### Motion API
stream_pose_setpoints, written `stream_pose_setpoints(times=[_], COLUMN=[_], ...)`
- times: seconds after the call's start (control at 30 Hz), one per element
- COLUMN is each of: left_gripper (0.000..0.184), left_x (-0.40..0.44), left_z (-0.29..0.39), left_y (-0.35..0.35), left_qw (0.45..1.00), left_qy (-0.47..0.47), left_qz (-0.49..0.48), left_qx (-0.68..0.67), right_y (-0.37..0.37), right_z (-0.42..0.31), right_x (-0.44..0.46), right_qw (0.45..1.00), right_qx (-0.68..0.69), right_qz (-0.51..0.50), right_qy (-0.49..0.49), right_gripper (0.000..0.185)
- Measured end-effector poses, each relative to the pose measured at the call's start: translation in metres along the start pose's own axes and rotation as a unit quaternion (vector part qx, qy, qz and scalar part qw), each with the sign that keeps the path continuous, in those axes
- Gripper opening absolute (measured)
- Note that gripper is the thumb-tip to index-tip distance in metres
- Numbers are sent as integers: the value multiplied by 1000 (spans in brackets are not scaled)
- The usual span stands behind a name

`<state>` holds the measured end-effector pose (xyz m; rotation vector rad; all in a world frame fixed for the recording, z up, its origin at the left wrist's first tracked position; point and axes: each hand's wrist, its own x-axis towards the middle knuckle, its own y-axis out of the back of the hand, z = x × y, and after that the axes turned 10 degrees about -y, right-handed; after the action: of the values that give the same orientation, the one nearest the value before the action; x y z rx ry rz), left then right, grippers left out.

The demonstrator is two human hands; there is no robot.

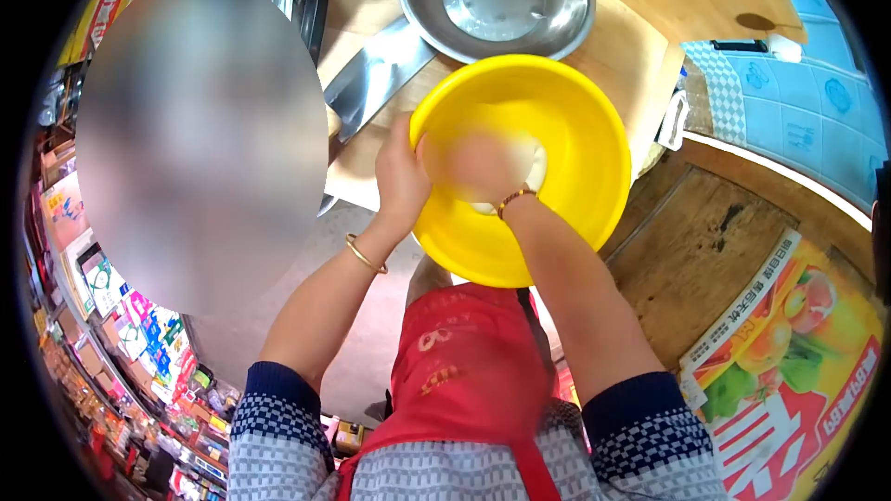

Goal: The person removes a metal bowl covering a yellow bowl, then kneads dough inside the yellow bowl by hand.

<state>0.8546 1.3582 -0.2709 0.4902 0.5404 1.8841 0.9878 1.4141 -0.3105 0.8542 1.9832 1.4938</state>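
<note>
A large yellow bowl (580, 176) sits at the front of a wooden table, partly over its near edge. My left hand (401, 174) grips the bowl's left rim, with a gold bangle on the wrist. Inside the bowl, my right hand (484, 167) presses on a pale, dough-like lump (537, 165); its fingers are blurred, and a beaded bracelet circles that wrist. The lump is mostly hidden under the hand. Just behind the bowl stands a wide metal basin (497, 0). A broad metal blade (380, 74) lies on the table left of the bowl.
The wooden table (362, 0) reaches back beneath the basin. A large blurred oval hides the left side. Packed shelves of goods (139, 390) are at the lower left. On the right are blue tiles (803, 93), a wooden panel (715, 241) and a printed box (789, 362).
</note>
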Motion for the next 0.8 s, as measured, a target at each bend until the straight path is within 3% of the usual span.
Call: stream_pose_setpoints(times=[0.07,0.1,0.17,0.2,0.27,0.4,0.47,0.5,0.53,0.6,0.63,0.8], left_gripper=[34,34,34,34,32,29,29,29,29,30,23,24], left_x=[-1,-2,-3,-3,-4,-5,-3,-3,-5,-2,-4,-2], left_z=[0,2,10,6,-2,8,11,11,9,3,-1,3], left_y=[1,3,6,3,-2,2,1,3,3,0,-1,-1], left_qw=[1000,999,998,999,999,999,999,998,998,999,1000,999], left_qy=[-23,-26,48,41,28,31,39,54,54,30,7,35], left_qz=[0,6,-28,-20,17,18,6,-7,-8,0,4,-8], left_qx=[20,23,28,28,28,-2,1,11,16,20,29,17], right_y=[7,3,3,8,29,52,40,20,13,0,-6,-12], right_z=[-5,-4,-4,-2,-3,-6,3,13,14,15,16,29], right_x=[5,10,18,12,0,-7,2,-5,-7,4,6,17], right_qw=[992,993,970,972,958,959,997,989,990,984,984,989], right_qx=[55,56,106,102,-24,-40,-8,-126,-121,-47,-41,24], right_qz=[-109,-104,-217,-209,-243,-217,-63,57,58,91,83,63], right_qy=[-25,-20,-28,-23,152,179,-40,-51,-51,-145,-150,-135], right_gripper=[19,19,19,19,21,20,19,18,18,18,18,20])
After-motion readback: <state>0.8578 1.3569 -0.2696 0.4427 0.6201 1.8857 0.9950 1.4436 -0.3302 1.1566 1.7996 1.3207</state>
